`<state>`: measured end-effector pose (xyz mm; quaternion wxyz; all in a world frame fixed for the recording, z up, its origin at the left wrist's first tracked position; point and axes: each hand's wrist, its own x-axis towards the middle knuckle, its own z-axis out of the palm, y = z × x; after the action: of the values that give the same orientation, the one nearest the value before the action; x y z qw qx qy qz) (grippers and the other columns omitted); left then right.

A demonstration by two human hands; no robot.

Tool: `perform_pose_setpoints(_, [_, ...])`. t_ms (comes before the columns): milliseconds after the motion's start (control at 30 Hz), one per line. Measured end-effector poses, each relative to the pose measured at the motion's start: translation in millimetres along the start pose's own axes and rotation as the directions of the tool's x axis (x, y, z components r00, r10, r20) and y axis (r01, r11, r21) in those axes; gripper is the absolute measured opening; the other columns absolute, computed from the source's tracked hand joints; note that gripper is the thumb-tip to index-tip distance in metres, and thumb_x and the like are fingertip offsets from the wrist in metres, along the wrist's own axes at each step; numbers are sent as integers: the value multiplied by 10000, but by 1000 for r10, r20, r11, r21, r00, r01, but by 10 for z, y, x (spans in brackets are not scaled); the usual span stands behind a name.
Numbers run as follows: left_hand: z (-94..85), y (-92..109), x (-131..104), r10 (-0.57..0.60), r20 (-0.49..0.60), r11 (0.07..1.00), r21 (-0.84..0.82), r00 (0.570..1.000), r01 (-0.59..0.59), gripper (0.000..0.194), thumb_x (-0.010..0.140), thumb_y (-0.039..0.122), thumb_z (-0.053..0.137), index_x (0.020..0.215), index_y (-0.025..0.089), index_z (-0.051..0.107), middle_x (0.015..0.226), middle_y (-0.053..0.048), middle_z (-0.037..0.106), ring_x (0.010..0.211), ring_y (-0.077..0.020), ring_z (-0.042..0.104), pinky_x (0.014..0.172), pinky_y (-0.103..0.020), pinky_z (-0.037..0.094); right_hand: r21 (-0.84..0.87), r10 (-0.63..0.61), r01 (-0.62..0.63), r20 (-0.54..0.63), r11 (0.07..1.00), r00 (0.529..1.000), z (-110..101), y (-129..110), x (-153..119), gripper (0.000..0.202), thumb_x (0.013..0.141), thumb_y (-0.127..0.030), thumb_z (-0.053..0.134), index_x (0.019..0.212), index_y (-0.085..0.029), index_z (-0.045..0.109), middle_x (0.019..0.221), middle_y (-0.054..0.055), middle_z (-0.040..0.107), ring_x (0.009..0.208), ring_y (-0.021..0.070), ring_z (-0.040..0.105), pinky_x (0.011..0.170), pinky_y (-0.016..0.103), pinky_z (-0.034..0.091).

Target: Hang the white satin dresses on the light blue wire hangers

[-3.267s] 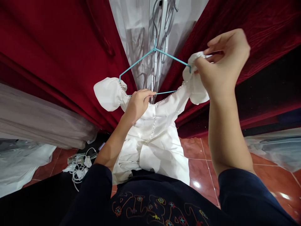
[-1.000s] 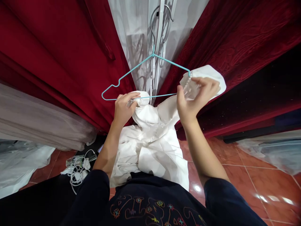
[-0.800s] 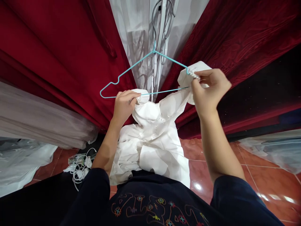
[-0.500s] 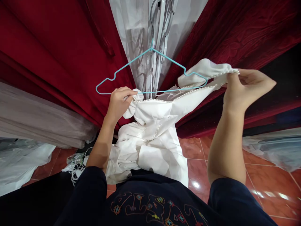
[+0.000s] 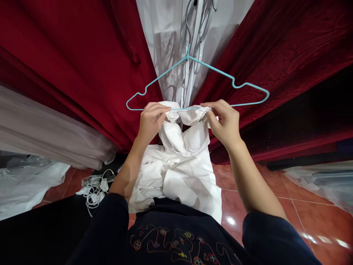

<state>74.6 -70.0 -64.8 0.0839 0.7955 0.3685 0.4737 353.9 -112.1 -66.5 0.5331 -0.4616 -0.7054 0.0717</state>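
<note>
A white dress [image 5: 187, 176] with pearl-beaded edges hangs down in front of my body. My left hand [image 5: 153, 119] is closed on its left shoulder part, at the beaded edge, close to the hanger's lower bar. On the other side, my right hand [image 5: 224, 119] pinches the right shoulder part with thumb and fingers, also along the beading. Behind and above is a light blue clothes hanger [image 5: 211, 67], hung by its hook. Its bottom bar runs level with both hands, and my fingers partly cover it. Whether either hand also grips the bar I cannot tell.
Dark red curtains [image 5: 82, 55] hang at both sides of a white metal rack [image 5: 193, 59]. White cables [image 5: 95, 193] lie at lower left beside a black surface [image 5: 55, 228]. Pale tulle [image 5: 317, 184] rests near the tiled floor [image 5: 234, 206] at right.
My right hand has come inward from the far right, bringing the stretched dress shoulder to the middle. The hanger has shifted right in view. My left hand keeps its hold on the dress.
</note>
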Motion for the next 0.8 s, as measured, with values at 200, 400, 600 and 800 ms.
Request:
perform_pose_setpoints(200, [-19,-107,-603,-144,-361,977,95,921,190,217,1020,270,638,1131,277,824,970,-46,694,925,-190,657,896,-360,580,22,18,-16,-55,1000,998,247,90,-50,367,1082,-504,558,1026,-222,786,942,78,746,856,208,700,735,353,577])
perform_pose_setpoints(400, [-215,-558,-674,-582,-462,813,-344,670,469,207,951,347,679,1120,232,645,683,73,372,601,-110,398,614,-248,383,-57,-25,23,-40,998,999,22,141,3,384,1073,-546,563,1013,-242,789,926,96,742,854,242,684,790,420,566])
perform_pose_setpoints(600, [-520,-826,239,-474,-530,877,-351,703,327,199,923,48,649,1058,192,618,708,75,455,654,-76,498,668,-223,412,-100,-58,57,0,993,998,-60,156,2,377,1083,-527,544,1035,-242,786,872,77,708,809,227,653,792,412,542])
perform_pose_setpoints(800, [-525,-1192,681,-435,-452,900,-231,779,368,190,940,4,644,983,187,615,644,93,413,577,-75,464,609,-246,335,-101,-74,71,-30,992,997,-13,135,-53,342,1092,-478,533,1052,-235,771,877,70,685,823,223,649,792,393,525])
